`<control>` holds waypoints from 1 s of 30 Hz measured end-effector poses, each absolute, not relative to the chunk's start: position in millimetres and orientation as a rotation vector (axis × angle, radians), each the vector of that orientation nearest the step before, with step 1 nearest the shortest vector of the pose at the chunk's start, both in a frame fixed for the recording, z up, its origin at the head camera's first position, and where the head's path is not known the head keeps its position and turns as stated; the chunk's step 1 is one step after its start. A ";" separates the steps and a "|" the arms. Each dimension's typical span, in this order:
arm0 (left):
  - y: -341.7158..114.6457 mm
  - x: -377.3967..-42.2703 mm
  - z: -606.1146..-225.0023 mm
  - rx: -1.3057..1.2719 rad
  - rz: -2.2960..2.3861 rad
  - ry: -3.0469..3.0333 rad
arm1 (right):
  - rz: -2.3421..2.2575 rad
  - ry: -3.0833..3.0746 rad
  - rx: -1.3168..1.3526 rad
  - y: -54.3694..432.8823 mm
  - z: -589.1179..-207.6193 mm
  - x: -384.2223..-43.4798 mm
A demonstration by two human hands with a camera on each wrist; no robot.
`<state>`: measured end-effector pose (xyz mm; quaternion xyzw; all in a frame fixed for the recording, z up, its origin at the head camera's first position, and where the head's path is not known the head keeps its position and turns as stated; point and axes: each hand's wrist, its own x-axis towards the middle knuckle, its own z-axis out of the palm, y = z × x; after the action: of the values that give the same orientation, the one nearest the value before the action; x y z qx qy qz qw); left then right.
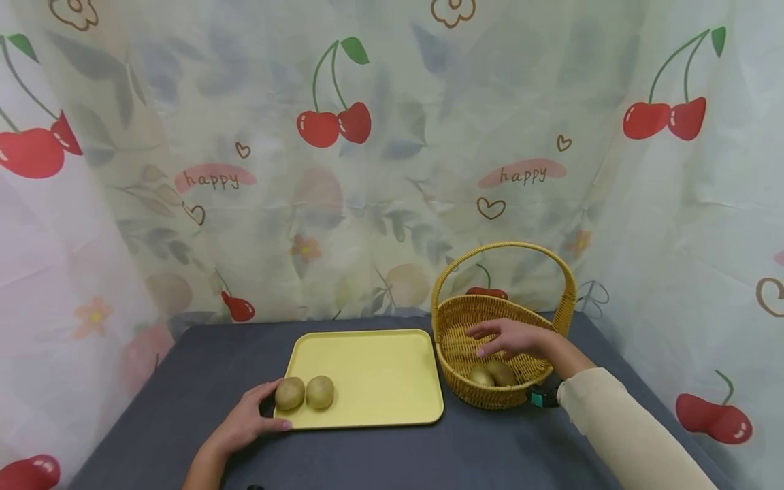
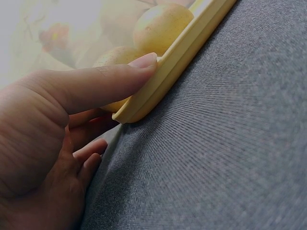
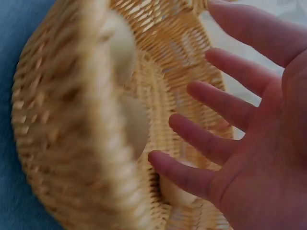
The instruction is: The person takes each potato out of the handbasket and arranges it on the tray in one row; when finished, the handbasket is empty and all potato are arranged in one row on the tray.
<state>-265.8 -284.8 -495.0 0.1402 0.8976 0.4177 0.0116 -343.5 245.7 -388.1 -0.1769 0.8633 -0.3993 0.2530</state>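
Observation:
My left hand (image 1: 243, 420) holds the front left corner of a yellow tray (image 1: 386, 378), its thumb on the front rim and its fingers at the left side. Two round brown kiwi-like fruits, a left one (image 1: 290, 393) and a right one (image 1: 320, 392), sit side by side in that corner. My right hand (image 1: 513, 339) hovers over the wicker basket (image 1: 456, 320), fingers spread and holding nothing. More kiwi-like fruits lie in the basket: the right wrist view shows one (image 3: 133, 127) beside another (image 3: 121, 48) behind the blurred rim, and a third (image 3: 177, 187) partly behind the little finger.
The basket's tall arched handle (image 1: 505, 245) rises behind the right hand. A dark grey cloth (image 1: 367, 459) covers the table. Behind and at both sides hangs a curtain (image 1: 392, 204) printed with cherries. A dark band with a teal part (image 1: 537, 397) is on the right wrist.

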 end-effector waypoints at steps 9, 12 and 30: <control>-283.9 -265.5 -496.9 0.419 1.298 2.799 | -1.014 2.288 -0.352 258.7 -411.0 -339.0; -284.3 -266.5 -497.2 0.404 1.308 2.789 | -0.971 2.319 -0.359 256.8 -412.3 -338.4; -284.9 -267.2 -497.0 0.373 1.323 2.765 | -0.871 2.502 -0.610 255.6 -414.0 -332.7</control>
<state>-267.2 -284.9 -497.0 0.1206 0.8952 0.4282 0.0268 -332.7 255.6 -414.0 -0.2193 0.8998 -0.3132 0.2100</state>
